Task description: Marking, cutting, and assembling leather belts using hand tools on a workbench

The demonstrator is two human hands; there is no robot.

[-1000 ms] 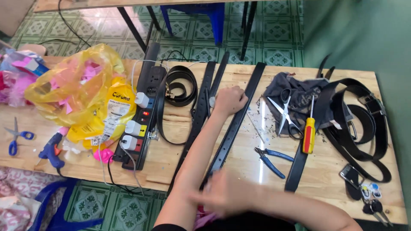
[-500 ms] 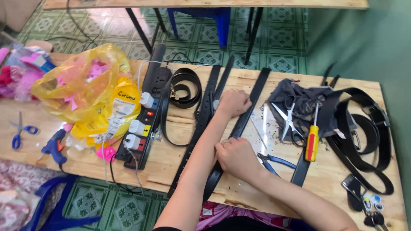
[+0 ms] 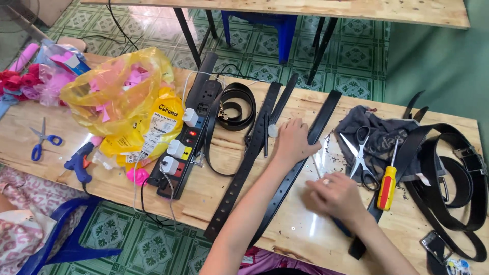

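On the wooden table (image 3: 214, 188), the left hand (image 3: 293, 142) presses flat, fingers together, on a black belt strap (image 3: 300, 158) lying diagonally, pinning it. The right hand (image 3: 333, 196), blurred, its grip unclear, hovers just beside blue-handled pliers (image 3: 342, 227); picking up a tool seems next. Scissors (image 3: 359, 153) and screwdriver (image 3: 388, 178) lie nearby.

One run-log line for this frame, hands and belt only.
left hand: pressing belt flat | right hand: blurred, at thin tool beside belt | table: wooden
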